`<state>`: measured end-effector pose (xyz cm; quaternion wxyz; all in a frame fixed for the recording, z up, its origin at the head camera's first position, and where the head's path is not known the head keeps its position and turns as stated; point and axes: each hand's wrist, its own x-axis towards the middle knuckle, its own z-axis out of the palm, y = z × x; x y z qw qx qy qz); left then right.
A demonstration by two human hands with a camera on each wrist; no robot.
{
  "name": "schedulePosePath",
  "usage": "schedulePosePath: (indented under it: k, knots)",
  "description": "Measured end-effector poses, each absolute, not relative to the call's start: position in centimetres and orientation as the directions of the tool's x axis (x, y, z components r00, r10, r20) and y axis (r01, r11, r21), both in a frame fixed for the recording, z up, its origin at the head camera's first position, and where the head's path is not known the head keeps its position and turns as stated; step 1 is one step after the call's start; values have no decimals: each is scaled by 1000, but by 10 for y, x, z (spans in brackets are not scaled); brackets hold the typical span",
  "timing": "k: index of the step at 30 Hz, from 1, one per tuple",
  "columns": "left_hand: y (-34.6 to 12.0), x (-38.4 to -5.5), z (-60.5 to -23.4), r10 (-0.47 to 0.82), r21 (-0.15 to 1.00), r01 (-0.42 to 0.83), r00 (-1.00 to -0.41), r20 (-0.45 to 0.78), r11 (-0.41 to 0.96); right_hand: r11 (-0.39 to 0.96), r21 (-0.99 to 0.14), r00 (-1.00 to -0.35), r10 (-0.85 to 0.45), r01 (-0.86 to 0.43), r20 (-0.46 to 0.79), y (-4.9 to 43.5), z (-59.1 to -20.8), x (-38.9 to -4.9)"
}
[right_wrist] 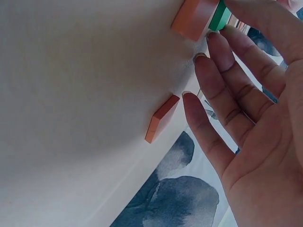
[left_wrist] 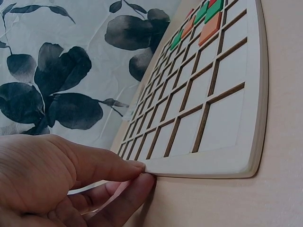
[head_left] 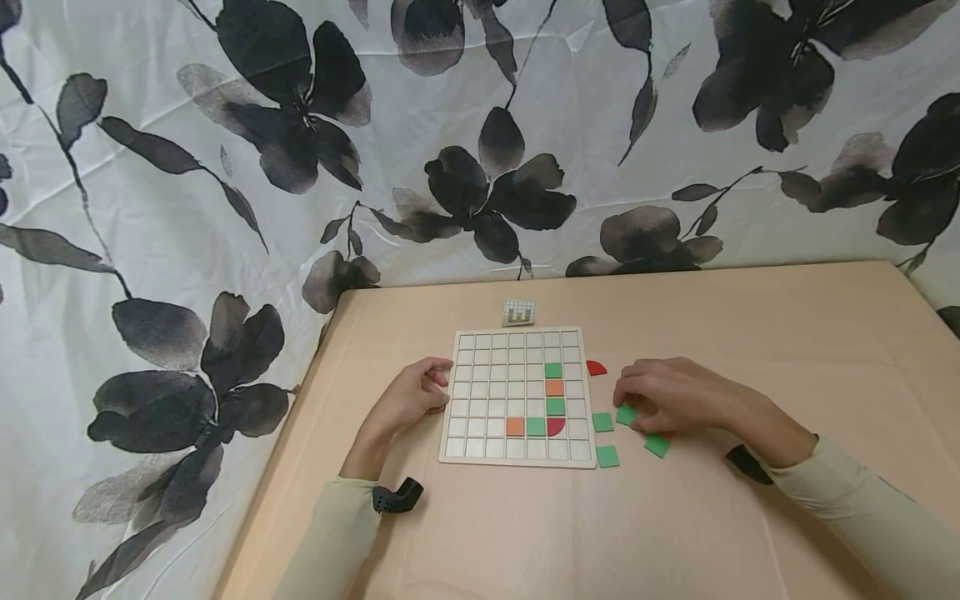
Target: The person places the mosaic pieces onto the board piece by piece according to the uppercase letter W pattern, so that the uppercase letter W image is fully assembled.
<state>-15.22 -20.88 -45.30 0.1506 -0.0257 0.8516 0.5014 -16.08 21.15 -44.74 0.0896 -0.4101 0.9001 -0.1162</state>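
Just beyond the board [head_left: 497, 389] lies a card [head_left: 518, 312].

No readable text, labels or numbers.

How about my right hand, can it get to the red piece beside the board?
Likely yes: your right hand is close to that red piece, and nothing visible blocks the way between them.

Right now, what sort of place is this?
Probably an indoor puzzle or play corner: a gridded board and coloured tiles lie on a pale table, with floral cloth behind it.
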Motion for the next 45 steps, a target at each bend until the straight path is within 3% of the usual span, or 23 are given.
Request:
schedulePosePath:
  k: [15, 45]
  knots:
    - [-208, -155, -456, 110, 845, -195, -952, -285, 498, 621, -299, -635, -770, -725, -60, 211, -447, -165]
    - [-206, -154, -454, 106, 840, -178, -958, -267, 513, 660, -328, -673, -734, -675, -91, 207, -441, -167]
